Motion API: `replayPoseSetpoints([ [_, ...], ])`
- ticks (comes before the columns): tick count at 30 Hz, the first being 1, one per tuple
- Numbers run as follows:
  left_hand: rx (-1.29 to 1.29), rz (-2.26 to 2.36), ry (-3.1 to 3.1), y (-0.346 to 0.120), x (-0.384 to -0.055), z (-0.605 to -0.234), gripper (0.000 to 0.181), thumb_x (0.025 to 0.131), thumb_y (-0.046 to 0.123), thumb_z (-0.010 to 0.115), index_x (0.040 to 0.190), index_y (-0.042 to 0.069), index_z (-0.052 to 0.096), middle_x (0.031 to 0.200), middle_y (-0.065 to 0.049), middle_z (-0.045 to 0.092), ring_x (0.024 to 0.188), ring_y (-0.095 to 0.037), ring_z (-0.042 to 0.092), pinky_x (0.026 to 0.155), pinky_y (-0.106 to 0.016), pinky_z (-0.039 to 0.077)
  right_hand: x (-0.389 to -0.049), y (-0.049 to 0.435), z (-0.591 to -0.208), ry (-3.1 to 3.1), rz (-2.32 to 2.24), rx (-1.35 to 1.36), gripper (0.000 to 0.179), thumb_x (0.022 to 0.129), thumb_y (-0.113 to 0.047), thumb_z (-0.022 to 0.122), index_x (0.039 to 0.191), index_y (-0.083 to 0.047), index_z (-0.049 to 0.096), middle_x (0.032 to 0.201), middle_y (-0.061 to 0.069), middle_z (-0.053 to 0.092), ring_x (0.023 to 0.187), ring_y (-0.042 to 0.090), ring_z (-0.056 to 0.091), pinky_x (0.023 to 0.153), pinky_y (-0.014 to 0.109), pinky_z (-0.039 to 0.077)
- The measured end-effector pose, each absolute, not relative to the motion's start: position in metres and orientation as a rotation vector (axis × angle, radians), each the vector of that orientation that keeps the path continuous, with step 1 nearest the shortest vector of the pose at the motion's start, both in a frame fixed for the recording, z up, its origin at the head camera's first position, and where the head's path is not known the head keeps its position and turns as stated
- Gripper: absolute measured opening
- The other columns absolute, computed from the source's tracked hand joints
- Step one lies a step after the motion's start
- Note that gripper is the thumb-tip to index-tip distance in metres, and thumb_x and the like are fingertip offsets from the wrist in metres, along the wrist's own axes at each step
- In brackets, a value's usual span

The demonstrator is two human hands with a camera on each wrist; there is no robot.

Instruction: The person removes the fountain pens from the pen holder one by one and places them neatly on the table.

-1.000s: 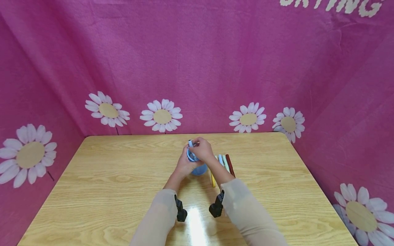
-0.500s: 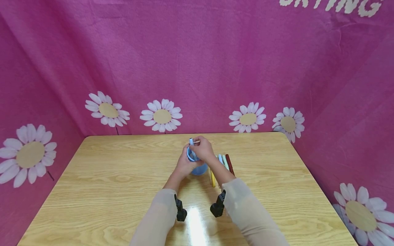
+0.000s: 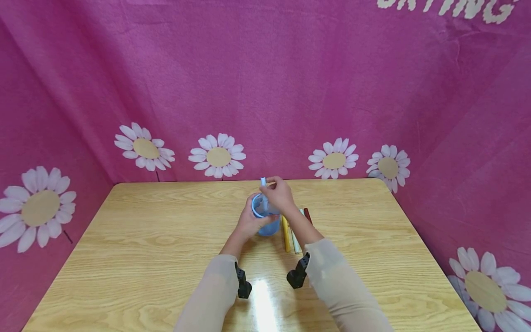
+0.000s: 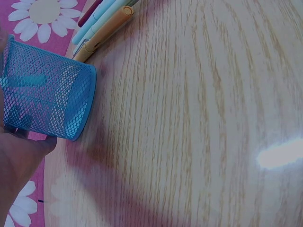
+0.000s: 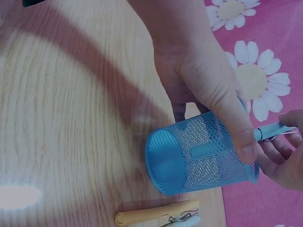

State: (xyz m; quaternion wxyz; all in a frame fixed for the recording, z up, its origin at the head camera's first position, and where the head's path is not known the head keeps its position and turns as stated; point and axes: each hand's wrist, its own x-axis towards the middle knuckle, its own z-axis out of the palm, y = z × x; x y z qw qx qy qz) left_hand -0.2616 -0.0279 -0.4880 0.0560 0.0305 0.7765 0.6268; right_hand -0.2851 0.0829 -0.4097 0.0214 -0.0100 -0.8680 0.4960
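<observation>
A blue mesh pen cup point(image 3: 269, 228) tilts above the wooden table, held around its side by my left hand point(image 3: 248, 222). In the right wrist view that hand's thumb lies along the mesh point(image 5: 208, 161) near the rim. My right hand point(image 3: 280, 196) pinches a light blue pen point(image 5: 274, 130) with a metal clip by its upper end. The pen's lower part is inside the cup and shows through the mesh in both wrist views. A yellow pen point(image 3: 286, 235), a pale pen point(image 3: 296, 243) and a dark red pen point(image 3: 307, 215) lie right of the cup, partly behind the right forearm.
The wooden table point(image 3: 166, 258) ends at a pink curtain point(image 3: 265, 92) printed with white daisies. Black wrist cameras point(image 3: 244, 289) sit on both forearms. A bright reflection falls on the table's near middle.
My right hand has risen and shifted slightly right with the light blue pen, which sticks further out of the cup. The left hand and cup have barely moved.
</observation>
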Motion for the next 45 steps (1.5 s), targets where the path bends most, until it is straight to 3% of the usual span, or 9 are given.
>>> replayPoseSetpoints([
  [8, 0.109, 1.903, 2.353, -0.027, -0.263, -0.489, 0.095, 0.071, 0.029, 0.081, 0.145, 0.017, 0.024, 0.142, -0.010, 0.042, 0.130, -0.032, 0.039, 0.106, -0.051, 0.034, -0.289, 0.090, -0.404, -2.639, 1.632, -0.063, 0.036, 0.088, -0.021, 0.064, 0.118, -0.003, 0.057, 0.099, 0.014, 0.060, 0.083, 0.020, 0.058, 0.064, 0.024, 0.053],
  [14, 0.077, 1.885, 2.357, -0.027, -0.263, -0.489, 0.096, 0.070, 0.034, 0.082, 0.145, 0.020, 0.024, 0.141, -0.006, 0.042, 0.130, -0.029, 0.040, 0.106, -0.051, 0.034, -0.292, 0.095, -0.401, -2.587, 1.718, -0.074, 0.038, 0.088, -0.019, 0.064, 0.120, -0.001, 0.055, 0.106, 0.016, 0.060, 0.088, 0.021, 0.059, 0.065, 0.025, 0.056],
  [24, 0.091, 1.916, 2.361, -0.026, -0.261, -0.488, 0.093, 0.069, 0.032, 0.083, 0.143, 0.022, 0.027, 0.140, -0.005, 0.043, 0.130, -0.028, 0.040, 0.107, -0.050, 0.034, -0.295, 0.102, -0.393, -2.503, 1.824, -0.119, 0.038, 0.087, -0.017, 0.066, 0.119, 0.000, 0.055, 0.101, 0.015, 0.060, 0.081, 0.017, 0.057, 0.062, 0.025, 0.056],
  [38, 0.066, 1.911, 2.359, -0.026, -0.261, -0.486, 0.095, 0.068, 0.036, 0.083, 0.143, 0.024, 0.027, 0.140, -0.004, 0.043, 0.131, -0.025, 0.039, 0.107, -0.050, 0.034, -0.296, 0.110, -0.380, -2.445, 1.894, -0.128, 0.040, 0.088, -0.019, 0.063, 0.122, 0.001, 0.053, 0.097, 0.010, 0.055, 0.079, 0.015, 0.056, 0.078, 0.038, 0.057],
  [45, 0.071, 1.912, 2.343, -0.026, -0.262, -0.488, 0.098, 0.066, 0.038, 0.084, 0.144, 0.022, 0.026, 0.141, -0.004, 0.042, 0.132, -0.026, 0.038, 0.108, -0.051, 0.033, -0.298, 0.113, -0.376, -2.432, 1.903, -0.126, 0.039, 0.088, -0.018, 0.063, 0.121, 0.000, 0.054, 0.096, 0.009, 0.055, 0.079, 0.015, 0.057, 0.076, 0.036, 0.057],
])
